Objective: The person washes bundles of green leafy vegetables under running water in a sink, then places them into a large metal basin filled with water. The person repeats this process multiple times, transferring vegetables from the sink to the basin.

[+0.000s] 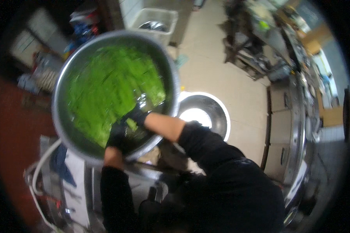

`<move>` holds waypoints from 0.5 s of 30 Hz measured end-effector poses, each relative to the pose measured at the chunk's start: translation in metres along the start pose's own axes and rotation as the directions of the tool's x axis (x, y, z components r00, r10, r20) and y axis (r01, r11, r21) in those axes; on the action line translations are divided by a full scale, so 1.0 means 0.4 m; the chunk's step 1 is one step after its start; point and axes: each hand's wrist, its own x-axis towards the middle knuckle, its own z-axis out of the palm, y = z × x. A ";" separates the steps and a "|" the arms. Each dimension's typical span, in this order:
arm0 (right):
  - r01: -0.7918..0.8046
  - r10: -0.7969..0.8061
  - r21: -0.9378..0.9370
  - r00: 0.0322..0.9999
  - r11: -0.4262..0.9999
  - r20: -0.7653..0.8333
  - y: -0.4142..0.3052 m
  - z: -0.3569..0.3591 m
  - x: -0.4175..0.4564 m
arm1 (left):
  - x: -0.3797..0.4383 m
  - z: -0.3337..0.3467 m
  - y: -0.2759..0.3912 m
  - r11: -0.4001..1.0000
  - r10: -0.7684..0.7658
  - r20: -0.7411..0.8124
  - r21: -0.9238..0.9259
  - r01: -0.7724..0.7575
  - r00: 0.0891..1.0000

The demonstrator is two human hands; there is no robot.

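Note:
A large round metal basin [57, 96] of water stands before me, with many cut green vegetable stalks [110, 78] floating in it. Both of my hands wear black gloves and reach into the basin at its near side. My left hand [118, 134] is at the near edge of the greens, its fingers partly hidden. Just to the right, my right hand [136, 115] dips towards the water, fingertips blurred. A short pale green piece [131, 124] shows between the two hands. Whether either hand grips any stalks cannot be made out.
A perforated metal colander [221, 116] sits low, right of the basin. Beyond the basin is a white plastic bin [171, 21]. A pale hose [45, 155] curves at left. Steel counters with cabinets [280, 125] line the right side of the tiled floor [207, 67].

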 end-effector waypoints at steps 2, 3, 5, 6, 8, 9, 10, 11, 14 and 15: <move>-0.029 0.029 0.000 1.000 1.000 0.007 -0.008 -0.001 -0.010 | -0.022 0.044 -0.071 0.992 0.066 -0.124 -0.103 -0.079 0.990; -0.048 0.048 0.001 0.999 0.999 0.002 -0.012 -0.008 -0.015 | -0.032 0.054 -0.085 0.996 -0.062 -0.044 -0.068 0.059 0.997; -0.086 0.086 -0.021 0.996 0.996 -0.015 -0.026 -0.023 -0.018 | -0.035 0.069 -0.119 0.980 -0.163 0.113 -0.097 0.174 0.980; -0.079 0.078 -0.050 0.997 0.996 -0.019 -0.035 -0.036 -0.014 | -0.053 0.098 -0.146 0.984 -0.168 0.037 -0.048 0.170 0.985; 0.087 -0.072 -0.220 0.995 0.972 0.074 -0.039 -0.039 0.020 | -0.114 0.140 -0.202 0.979 -0.179 -0.120 0.078 0.189 0.977; 0.227 -0.199 -0.320 0.973 0.920 0.118 -0.033 -0.072 0.044 | -0.109 0.153 -0.204 0.972 -0.182 -0.122 0.125 0.197 0.976; 0.358 -0.320 -0.403 0.934 0.842 0.162 -0.034 -0.099 0.058 | -0.104 0.151 -0.196 0.962 -0.190 -0.107 0.177 0.206 0.976; 0.460 -0.497 -0.587 0.861 0.666 0.110 -0.024 -0.111 0.071 | -0.097 0.148 -0.190 0.949 -0.211 -0.066 0.227 0.221 0.975; 0.195 -0.435 -0.839 0.899 0.507 -0.053 -0.004 -0.067 0.046 | -0.092 0.112 -0.171 0.898 -0.301 0.056 0.352 0.263 0.952; 0.063 -0.320 -0.854 0.939 0.517 -0.125 -0.008 -0.073 0.037 | -0.075 0.112 -0.157 0.896 -0.305 0.090 0.364 0.254 0.948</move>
